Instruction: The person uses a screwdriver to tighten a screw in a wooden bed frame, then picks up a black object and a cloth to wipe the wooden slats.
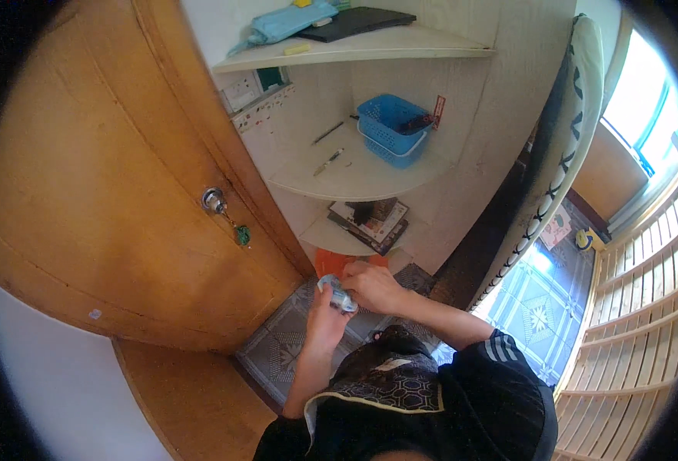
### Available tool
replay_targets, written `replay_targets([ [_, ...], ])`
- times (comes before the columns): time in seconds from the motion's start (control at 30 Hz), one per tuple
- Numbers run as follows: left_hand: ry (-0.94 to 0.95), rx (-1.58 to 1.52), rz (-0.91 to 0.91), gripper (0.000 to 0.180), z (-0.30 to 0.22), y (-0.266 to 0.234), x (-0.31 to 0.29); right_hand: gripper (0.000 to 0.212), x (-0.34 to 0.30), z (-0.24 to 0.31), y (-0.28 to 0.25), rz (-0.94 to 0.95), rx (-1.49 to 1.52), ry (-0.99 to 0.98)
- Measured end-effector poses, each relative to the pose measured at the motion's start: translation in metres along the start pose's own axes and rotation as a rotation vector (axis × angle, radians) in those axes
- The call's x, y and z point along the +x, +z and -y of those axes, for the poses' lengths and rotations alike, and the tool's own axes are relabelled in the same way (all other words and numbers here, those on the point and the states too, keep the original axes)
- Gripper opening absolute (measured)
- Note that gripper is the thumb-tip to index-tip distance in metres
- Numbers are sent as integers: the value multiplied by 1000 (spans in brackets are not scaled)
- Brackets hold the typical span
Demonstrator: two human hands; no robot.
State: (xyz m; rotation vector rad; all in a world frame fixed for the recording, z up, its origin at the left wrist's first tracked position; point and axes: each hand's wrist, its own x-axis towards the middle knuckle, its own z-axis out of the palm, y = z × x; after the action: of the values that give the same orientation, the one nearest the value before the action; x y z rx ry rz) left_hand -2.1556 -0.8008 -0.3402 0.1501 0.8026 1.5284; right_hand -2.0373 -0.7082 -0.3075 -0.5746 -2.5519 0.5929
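Observation:
My left hand (324, 316) is wrapped round a small, pale, see-through packet (339, 296) with some blue-grey on it, which looks like crinkled plastic. Close against its upper right side is my right hand (373, 286), knuckles up and fingers curled in. The right fingertips are hidden, so what they pinch does not show. Both hands are in front of the lowest part of a white corner shelf, with an orange-red item (331, 263) just beyond them. A dark patterned cloth (385, 384) with a pale edge hangs below, over my front.
On the middle shelf (354, 180) stand a blue basket (391, 127) and two pen-like sticks. Books (373, 223) lie on the shelf below. A wooden door (116, 200) with keys in its knob (214, 201) is at left. To the right are an upright padded panel (562, 154) and a slatted wooden frame (631, 323).

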Motion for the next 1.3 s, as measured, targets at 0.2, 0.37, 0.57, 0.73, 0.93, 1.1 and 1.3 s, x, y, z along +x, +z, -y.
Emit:
replay_targets([
  [0.2,174,100,-91,29,10,4,17,8,-10,-25,9,36,529,37],
  [0.37,275,137,-67,32,6,19,43,8,-17,-37,10,-19,877,147],
  [0.57,279,106,-29,30,9,47,65,6,-18,-60,-14,-89,996,122],
  [0.73,325,229,38,34,27,57,90,9,-27,-82,-13,-306,918,184],
  [0.93,244,630,9,45,54,65,96,10,-39,-89,-20,-551,899,477],
  [1.1,241,511,28,47,62,62,130,20,-46,-107,-18,-514,574,334],
  [1.3,-111,343,129,34,58,43,178,29,-34,-129,-2,-348,742,662],
])
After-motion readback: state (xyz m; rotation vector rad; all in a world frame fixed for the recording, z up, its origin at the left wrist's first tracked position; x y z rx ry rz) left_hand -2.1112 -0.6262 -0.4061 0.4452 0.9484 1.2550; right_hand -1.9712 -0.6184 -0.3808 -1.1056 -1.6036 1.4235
